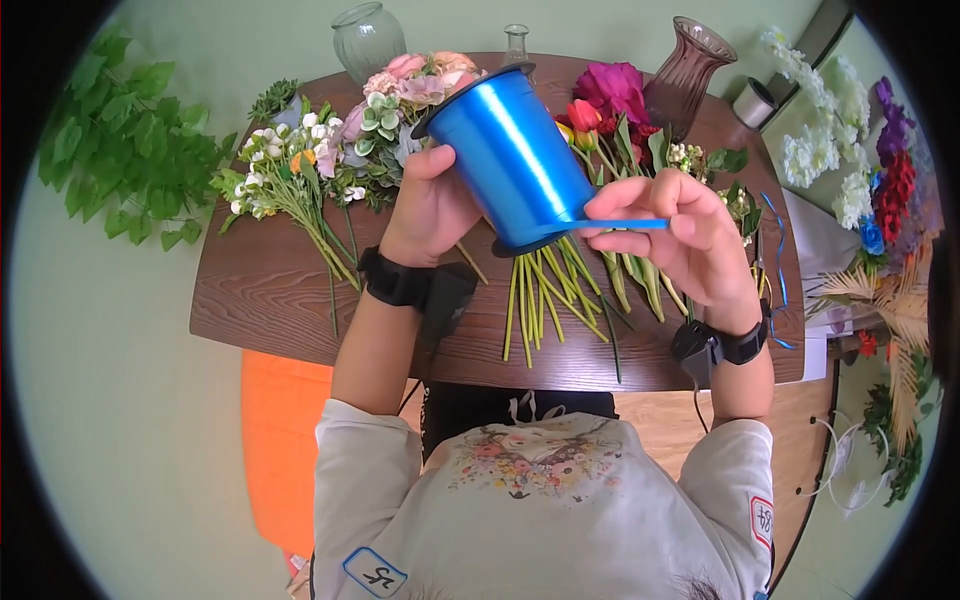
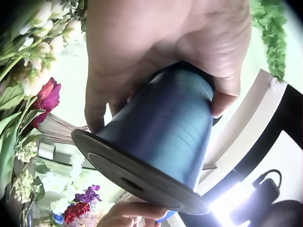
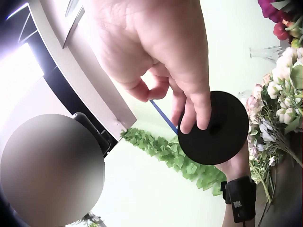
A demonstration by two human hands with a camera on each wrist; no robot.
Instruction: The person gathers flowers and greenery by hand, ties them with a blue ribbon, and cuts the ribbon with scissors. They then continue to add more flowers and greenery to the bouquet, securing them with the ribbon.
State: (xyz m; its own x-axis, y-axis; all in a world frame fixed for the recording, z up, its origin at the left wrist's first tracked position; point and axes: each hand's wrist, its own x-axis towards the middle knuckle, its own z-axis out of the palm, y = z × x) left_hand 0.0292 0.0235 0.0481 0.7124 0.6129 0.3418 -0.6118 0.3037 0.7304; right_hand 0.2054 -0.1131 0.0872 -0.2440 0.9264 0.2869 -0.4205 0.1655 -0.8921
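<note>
Blue ribbon (image 1: 632,224) and spool (image 1: 518,155) in hands (image 1: 430,212), sleeve patches (image 1: 375,573), writing unclear

Pale green wall (image 1: 110,330) behind and left; dark brown wood-grain table (image 1: 265,300); light wood-look floor (image 1: 655,428) below its near edge. Orange surface (image 1: 285,440) low left. Bright white light (image 3: 19,68), lamp or window unclear.

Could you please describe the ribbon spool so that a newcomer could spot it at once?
Start at the brown table in the head view. Over its middle, the left grip holds the ribbon spool. Its glossy blue barrel and black end discs set it apart from nearby pink flowers.
</note>
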